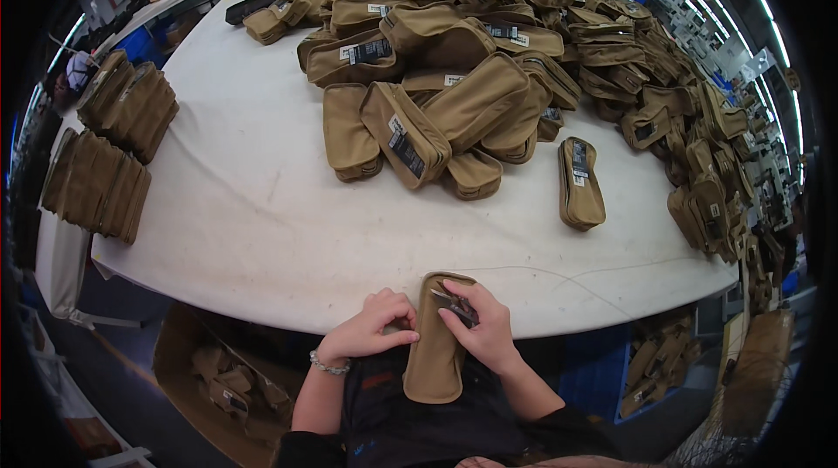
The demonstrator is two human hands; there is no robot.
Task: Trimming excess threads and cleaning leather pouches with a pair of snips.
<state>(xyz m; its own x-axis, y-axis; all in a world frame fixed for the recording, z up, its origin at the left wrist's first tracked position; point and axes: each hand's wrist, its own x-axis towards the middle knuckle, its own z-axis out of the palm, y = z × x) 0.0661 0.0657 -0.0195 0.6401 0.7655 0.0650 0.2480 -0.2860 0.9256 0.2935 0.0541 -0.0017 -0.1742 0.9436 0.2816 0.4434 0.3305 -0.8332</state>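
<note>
A long tan fabric pouch (pixel 436 363) lies lengthwise in front of me, its far end on the table edge and its near end over my lap. My left hand (pixel 377 325), with a beaded bracelet at the wrist, has its fingers curled and its thumb against the pouch's left edge. My right hand (pixel 482 321) is closed around small dark-handled thread snips (pixel 462 311). Their silver blades point left over the upper part of the pouch. Part of the handle is hidden in my palm.
A large heap of tan pouches (pixel 471 110) covers the far side of the white table (pixel 244 171). One single pouch (pixel 580 184) lies to the right. Stacked pouches (pixel 96 184) stand at left. Below the edge are a cardboard box (pixel 175 354) and a blue crate (pixel 598 372), both holding pouches.
</note>
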